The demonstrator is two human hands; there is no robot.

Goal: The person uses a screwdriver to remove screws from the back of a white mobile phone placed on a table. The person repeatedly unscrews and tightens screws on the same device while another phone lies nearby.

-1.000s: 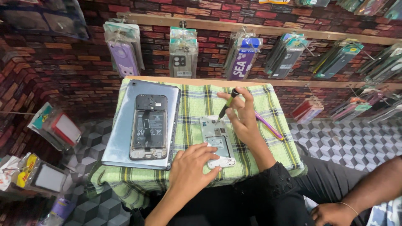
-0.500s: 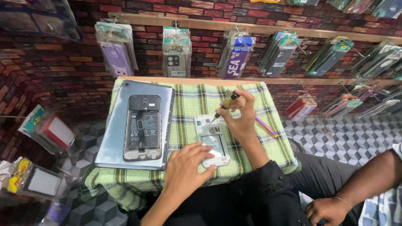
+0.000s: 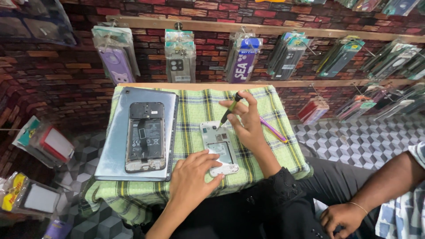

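Nearest the camera, at the right edge, another person's hand [image 3: 338, 217] with a thin bracelet rests on a dark trouser leg. Just beyond, on the green checked cloth [image 3: 195, 110], the left hand [image 3: 192, 177] lies open, fingertips pressing the near end of a white opened phone [image 3: 220, 148] flat on the cloth. Right hand [image 3: 248, 126] pinches a dark screwdriver [image 3: 230, 110] between thumb and fingers, tip down at the phone's far end. A purple pen [image 3: 272, 129] lies to the right of that hand. Left of the white phone, a black opened phone [image 3: 145, 137] rests on a grey tablet [image 3: 110, 146]. Farthest, packaged phone cases [image 3: 179, 55] hang along a wooden rail on the brick wall.
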